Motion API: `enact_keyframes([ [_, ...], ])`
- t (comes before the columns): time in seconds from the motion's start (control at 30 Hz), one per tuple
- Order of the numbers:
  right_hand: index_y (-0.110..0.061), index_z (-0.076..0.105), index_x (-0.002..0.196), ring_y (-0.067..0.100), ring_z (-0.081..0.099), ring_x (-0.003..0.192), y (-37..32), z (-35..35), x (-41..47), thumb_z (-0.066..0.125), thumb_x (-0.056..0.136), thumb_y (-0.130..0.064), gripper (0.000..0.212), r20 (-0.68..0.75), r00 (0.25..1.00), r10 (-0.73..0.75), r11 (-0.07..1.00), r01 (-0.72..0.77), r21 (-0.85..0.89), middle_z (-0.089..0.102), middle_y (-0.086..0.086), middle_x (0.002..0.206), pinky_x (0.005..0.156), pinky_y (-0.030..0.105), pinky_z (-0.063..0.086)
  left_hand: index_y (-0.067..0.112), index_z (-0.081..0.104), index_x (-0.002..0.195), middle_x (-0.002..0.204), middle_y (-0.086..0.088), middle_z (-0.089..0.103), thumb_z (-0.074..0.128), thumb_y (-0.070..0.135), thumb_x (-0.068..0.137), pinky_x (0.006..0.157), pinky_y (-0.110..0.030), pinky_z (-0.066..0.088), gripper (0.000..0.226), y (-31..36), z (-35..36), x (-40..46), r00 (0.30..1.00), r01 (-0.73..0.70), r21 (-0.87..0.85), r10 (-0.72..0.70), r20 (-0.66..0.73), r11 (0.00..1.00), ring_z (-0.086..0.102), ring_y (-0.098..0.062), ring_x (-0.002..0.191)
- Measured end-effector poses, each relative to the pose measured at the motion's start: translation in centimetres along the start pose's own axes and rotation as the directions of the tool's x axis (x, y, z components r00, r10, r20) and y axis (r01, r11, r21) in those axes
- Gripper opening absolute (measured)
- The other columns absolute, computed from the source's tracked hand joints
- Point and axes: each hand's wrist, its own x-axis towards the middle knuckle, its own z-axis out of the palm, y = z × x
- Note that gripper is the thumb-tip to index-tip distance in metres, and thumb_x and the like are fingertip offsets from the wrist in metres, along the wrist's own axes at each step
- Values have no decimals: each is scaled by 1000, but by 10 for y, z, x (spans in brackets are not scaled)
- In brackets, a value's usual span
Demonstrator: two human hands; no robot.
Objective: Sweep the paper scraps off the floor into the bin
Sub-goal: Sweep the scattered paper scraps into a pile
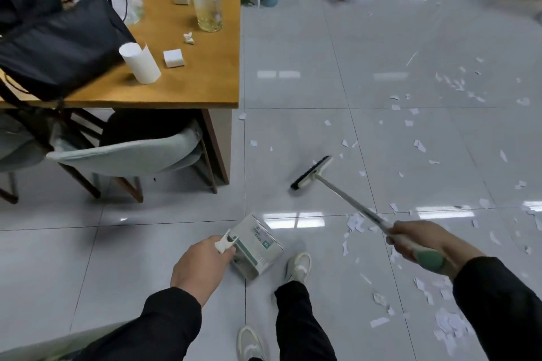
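Right hand (416,240) grips broom (313,171); left hand (202,265) grips dustpan (258,246). Risk: scraps (356,223) lie wide; brisk strokes could scatter them past dustpan.

black bag (55,38) cropped left, dustpan label (262,236) unreadable

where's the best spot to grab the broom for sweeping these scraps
Grip the broom at its green handle end, from above, as the right hand does: the long shaft slopes down to the brush head on the floor, so that end gives most reach.
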Motion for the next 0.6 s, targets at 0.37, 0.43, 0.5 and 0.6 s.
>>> enact_keyframes([
  [0.37, 1, 56, 102, 15, 47, 47, -175, 133, 124, 57, 98, -9, 11, 320, 944, -75, 981, 13, 192, 57, 15, 79, 35, 18, 41, 41, 65, 89, 69, 8, 65, 50, 67, 94, 59, -27, 45, 31, 65, -29, 44, 989, 127, -55, -131, -73, 990, 56, -9, 61],
  [0.43, 2, 57, 104, 15, 48, 47, -197, 148, 143, 59, 98, -12, 16, 322, 942, -100, 985, 48, 166, 58, 14, 77, 37, 19, 41, 43, 63, 90, 68, 9, 65, 49, 67, 93, 60, -27, 46, 28, 76, -30, 50, 985, 147, -75, -153, -82, 986, 57, -8, 61],
  [0.5, 5, 59, 108, 15, 50, 45, -230, 166, 178, 60, 97, -13, 21, 340, 934, -107, 989, 63, 137, 59, 13, 76, 38, 20, 43, 43, 62, 92, 70, 9, 66, 48, 69, 92, 62, -27, 48, 29, 92, -31, 74, 975, 193, -70, -199, -100, 979, 59, -8, 63],
  [0.6, 5, 59, 107, 16, 51, 47, -264, 179, 214, 59, 97, -11, 19, 363, 926, -103, 989, 55, 141, 59, 14, 77, 41, 20, 46, 38, 61, 90, 73, 7, 66, 51, 63, 93, 62, -25, 46, 27, 112, -32, 97, 967, 215, -71, -222, -122, 974, 59, -10, 68],
])
